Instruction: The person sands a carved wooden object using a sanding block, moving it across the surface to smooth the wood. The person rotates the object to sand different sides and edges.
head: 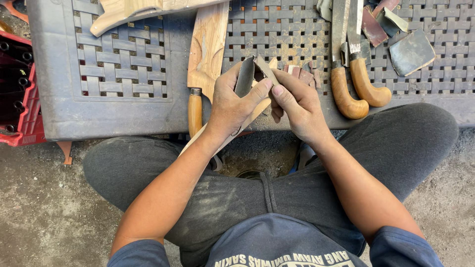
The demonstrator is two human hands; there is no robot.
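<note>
**Sanding a wooden piece over a grey plastic table**

Grey woven-pattern plastic table (59,99) fills the upper part of the head view, standing on a rough concrete floor (39,212). Seated before it is a person in dusty grey trousers, forearms reaching forward over the knees.

At the table's near edge, the left hand (230,106) is closed around a narrow pale wooden piece (257,112), which slants down from the fingers toward the left knee. Its thumb presses a folded strip of dark sandpaper (245,76) against the wood. Touching it from the right, the right hand (297,106) pinches the same sandpaper at its top fold, thumb and forefinger shut on it, other fingers curled in.

Just beyond the left hand lies a wooden-handled blade in a pale wooden sheath (205,54). Beyond the right hand, and a little to its right, lie two knives with curved wooden handles (356,91), side by side. Farther right are loose scraps of sandpaper (410,52). Far off to the left of the left hand sits a red crate (20,99).
</note>
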